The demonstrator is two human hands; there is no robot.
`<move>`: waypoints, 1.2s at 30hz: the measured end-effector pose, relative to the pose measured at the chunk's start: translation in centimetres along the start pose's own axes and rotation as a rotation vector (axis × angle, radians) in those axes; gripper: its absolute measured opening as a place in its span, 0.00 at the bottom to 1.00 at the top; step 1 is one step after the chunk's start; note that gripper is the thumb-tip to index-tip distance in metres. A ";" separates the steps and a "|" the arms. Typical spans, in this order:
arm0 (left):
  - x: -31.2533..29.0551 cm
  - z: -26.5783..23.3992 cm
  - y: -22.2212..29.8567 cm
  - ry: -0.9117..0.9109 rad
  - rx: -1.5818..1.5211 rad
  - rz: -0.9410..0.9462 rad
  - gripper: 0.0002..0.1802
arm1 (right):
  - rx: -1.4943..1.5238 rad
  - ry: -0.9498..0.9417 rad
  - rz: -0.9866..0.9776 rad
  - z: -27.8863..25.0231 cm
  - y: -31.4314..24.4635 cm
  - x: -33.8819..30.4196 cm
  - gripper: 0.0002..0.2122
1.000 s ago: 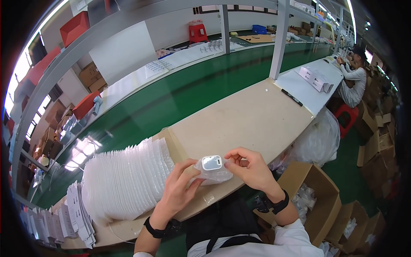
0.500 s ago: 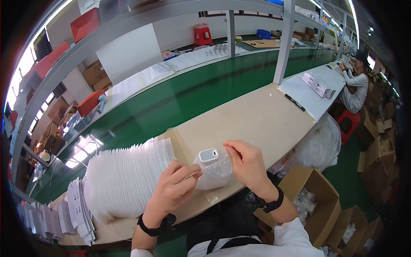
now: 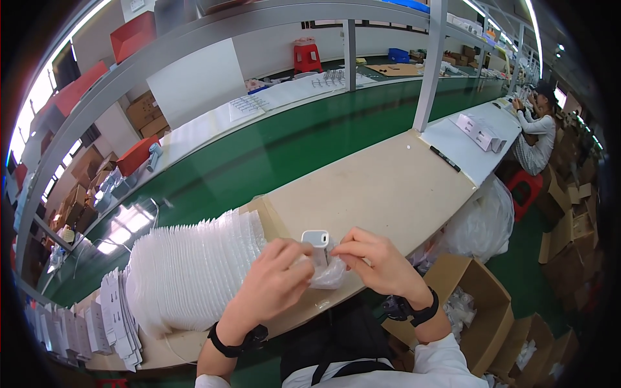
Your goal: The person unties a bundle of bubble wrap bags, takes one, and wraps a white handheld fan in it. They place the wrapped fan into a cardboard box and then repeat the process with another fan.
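Note:
Both hands meet over the front edge of a beige worktable (image 3: 381, 187). My left hand (image 3: 275, 284) and my right hand (image 3: 375, 262) pinch a clear plastic bag (image 3: 328, 277) between them. A small white rectangular device (image 3: 315, 240) stands upright out of the bag's top, between my fingertips. Each wrist carries a black band. Just left of my left hand a long fanned row of white plastic pouches (image 3: 187, 271) lies on the table.
Stacks of white printed cards (image 3: 113, 320) lie at the table's left end. A green conveyor belt (image 3: 272, 158) runs behind the table. An open cardboard box (image 3: 475, 304) and a large clear bag (image 3: 482, 220) stand to my right. Another person (image 3: 537, 132) sits at the far right.
The white device has turned from lying flat to standing upright in the bag. My hands have closed in around it and lowered slightly toward the table edge.

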State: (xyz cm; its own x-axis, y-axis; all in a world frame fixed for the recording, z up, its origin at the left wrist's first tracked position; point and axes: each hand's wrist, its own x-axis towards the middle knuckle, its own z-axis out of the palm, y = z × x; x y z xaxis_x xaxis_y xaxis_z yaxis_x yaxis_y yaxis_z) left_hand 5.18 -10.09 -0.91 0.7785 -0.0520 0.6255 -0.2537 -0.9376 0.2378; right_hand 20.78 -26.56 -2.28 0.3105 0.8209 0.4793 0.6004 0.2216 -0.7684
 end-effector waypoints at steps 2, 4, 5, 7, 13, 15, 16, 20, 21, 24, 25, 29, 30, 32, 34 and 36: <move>0.0 -0.3 0.0 -0.201 0.028 0.041 0.11 | -0.119 -0.119 -0.078 -0.6 -0.6 0.0 0.08; 0.3 -0.7 0.4 -0.302 0.041 0.063 0.11 | -0.180 -0.178 -0.117 -1.0 -0.8 -0.2 0.08; 0.5 -1.1 0.8 -0.300 0.057 0.021 0.11 | -0.271 -0.227 -0.120 -1.2 -0.9 -0.2 0.08; 0.9 -1.7 1.5 -0.297 0.089 -0.062 0.11 | -0.456 -0.324 -0.128 -1.4 -0.9 -0.4 0.08; 0.4 -3.0 2.1 -0.159 -0.083 -0.200 0.12 | -0.254 -0.229 -0.033 -2.1 -1.1 0.2 0.09; 0.2 -2.9 1.7 -0.094 -0.141 -0.124 0.13 | -0.128 -0.205 0.029 -2.2 -1.7 0.4 0.10; 0.1 -2.7 1.6 -0.095 -0.140 -0.125 0.13 | -0.127 -0.205 0.028 -2.2 -1.7 0.5 0.10; -0.2 -1.9 1.0 0.107 -0.151 -0.057 0.14 | 0.024 -0.107 0.049 -1.6 -1.8 1.3 0.09; -0.4 -1.9 1.2 0.111 -0.133 -0.128 0.14 | 0.025 -0.080 0.024 -1.2 -1.9 1.6 0.08; -0.4 -1.7 1.2 0.119 -0.111 -0.264 0.13 | 0.016 -0.021 -0.015 -0.8 -1.7 1.9 0.08; 0.0 -2.2 0.8 0.116 -0.059 -0.229 0.13 | 0.042 0.012 -0.055 -0.7 -1.2 2.0 0.08; 0.6 -3.0 0.1 0.092 -0.026 -0.184 0.15 | 0.090 0.069 -0.142 -0.6 -0.3 2.2 0.08; 0.7 -2.9 0.1 0.076 -0.097 -0.214 0.16 | 0.086 0.057 -0.149 -0.8 -0.4 2.2 0.08; 1.0 -2.2 0.3 0.052 -0.201 -0.199 0.17 | 0.042 0.080 -0.145 -1.7 -0.5 1.8 0.09; 0.9 -0.9 0.7 0.135 -0.351 -0.440 0.16 | 0.079 0.022 0.001 -2.0 -0.6 1.6 0.12; 1.1 0.4 2.1 0.299 -0.491 -0.509 0.11 | 0.159 -0.058 0.097 -2.3 -0.8 1.7 0.15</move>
State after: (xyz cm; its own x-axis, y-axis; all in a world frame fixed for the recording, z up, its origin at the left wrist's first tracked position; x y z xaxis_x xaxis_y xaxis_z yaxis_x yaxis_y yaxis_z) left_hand 5.79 -12.23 -0.03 0.6967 0.5059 0.5086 -0.1858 -0.5575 0.8091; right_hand 22.54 -26.60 0.14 0.3154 0.8703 0.3782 0.4444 0.2167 -0.8693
